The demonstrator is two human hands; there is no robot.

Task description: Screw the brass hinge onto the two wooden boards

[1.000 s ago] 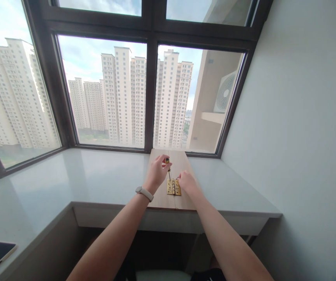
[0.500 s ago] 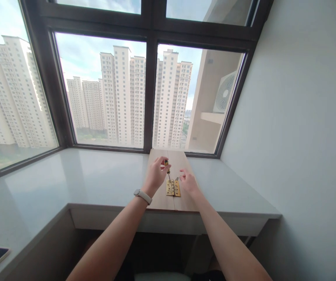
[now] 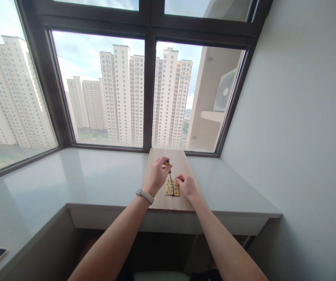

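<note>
The hinge [image 3: 172, 188], gold-toned metal with rectangular, perforated leaves, lies across the seam of the pale wood-grained boards [image 3: 182, 203]; the boards rest on the smooth, glossy sill [image 3: 106, 175]; my left hand [image 3: 156, 173] pinches the screwdriver [image 3: 168, 164] by its yellow-and-black handle, slim shaft angled down to the hinge; my right hand [image 3: 187, 185] holds its fingertips bunched at the far right corner; I cannot tell what they grip.

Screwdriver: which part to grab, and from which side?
Take the screwdriver by its thick handle, from the left, where the left hand has it. It stands near upright, handle up, thin shaft running down to the hinge. The right side looks tighter: the right hand sits close to the shaft.
</note>
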